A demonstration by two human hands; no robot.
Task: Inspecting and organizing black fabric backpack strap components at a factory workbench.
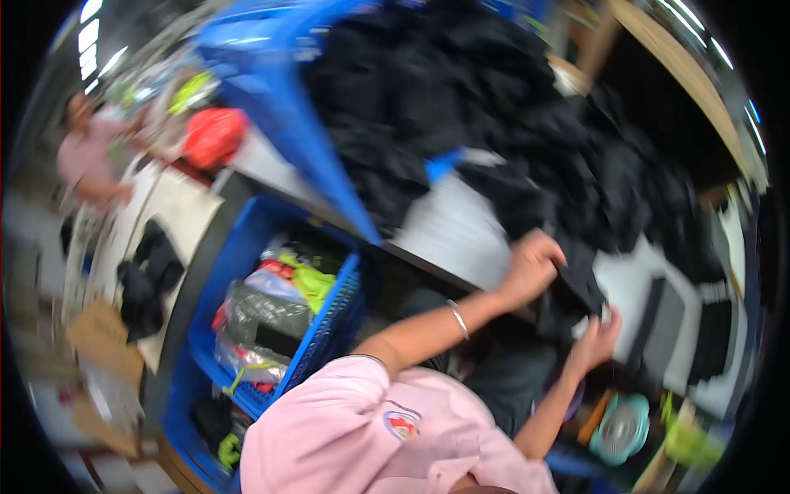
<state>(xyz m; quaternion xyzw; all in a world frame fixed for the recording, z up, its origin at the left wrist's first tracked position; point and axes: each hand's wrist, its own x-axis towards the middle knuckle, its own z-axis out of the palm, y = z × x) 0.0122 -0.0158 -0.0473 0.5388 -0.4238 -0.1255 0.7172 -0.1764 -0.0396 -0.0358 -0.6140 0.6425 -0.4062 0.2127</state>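
Observation:
A piece of black fabric (581, 278) is stretched between my two hands at the near edge of the table. My left hand (533, 262), with a silver bangle on its wrist, pinches its left side. Lower and to the right, my right hand (598, 336) has its fingers closed on the near end of the same cloth, where a small whitish bit shows. Beyond them spreads a large heap of black fabric (461, 90) on the pale tabletop (457, 226). Motion blurs the picture, so the cloth's exact kind is unclear.
A large blue crate (288, 107) leans beside the heap. Left of me, a blue basket (317, 329) holds bagged garments. Flat black pieces (712, 337) lie at the right, above a teal round fan-like object (623, 428). Another person (92, 156) stands far left.

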